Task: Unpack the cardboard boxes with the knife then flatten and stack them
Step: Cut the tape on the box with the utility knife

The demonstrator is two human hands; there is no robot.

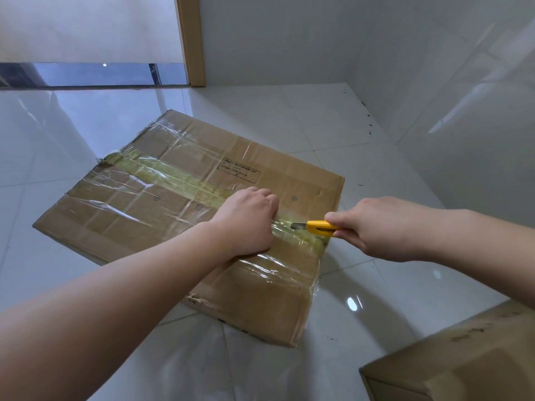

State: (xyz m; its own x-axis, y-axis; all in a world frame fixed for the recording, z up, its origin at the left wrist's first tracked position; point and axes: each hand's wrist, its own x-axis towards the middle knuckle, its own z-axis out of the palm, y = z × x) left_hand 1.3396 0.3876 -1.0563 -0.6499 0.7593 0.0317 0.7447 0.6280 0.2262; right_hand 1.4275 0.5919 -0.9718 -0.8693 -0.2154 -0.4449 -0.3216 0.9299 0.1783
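**boxfan22:** ok so what's closest to the camera here?

**tapecutter:** Nearest is the corner of a second cardboard box (463, 360), low on the right, sitting apart from the hands. Both bare forearms reach in from the near edge over a glossy white tile floor (72, 134).

**boxfan22:** and the main box?

**tapecutter:** The big flat cardboard box (139, 204) lies on the floor in the middle, turned at an angle and wrapped in clear tape, with a yellowish tape strip (173, 178) running along its top seam. The left hand (249, 221) is curled into a loose fist and pressed on top of the box, right on that seam near the right end. It's not holding anything as far as I can see.

**boxfan22:** knife?

**tapecutter:** The right hand (385, 227) is closed around a yellow utility knife (317, 227), just beside the box's right edge. The blade points left at the seam tape, tip just short of the left hand's knuckles. Can't tell how deep it's in the tape.

**boxfan22:** further back?

**tapecutter:** A printed label (240, 170) sits on the box top beyond the left hand. Past the box there's more floor, then a white wall (275, 39) and a wooden door frame (192, 39) at the far left.
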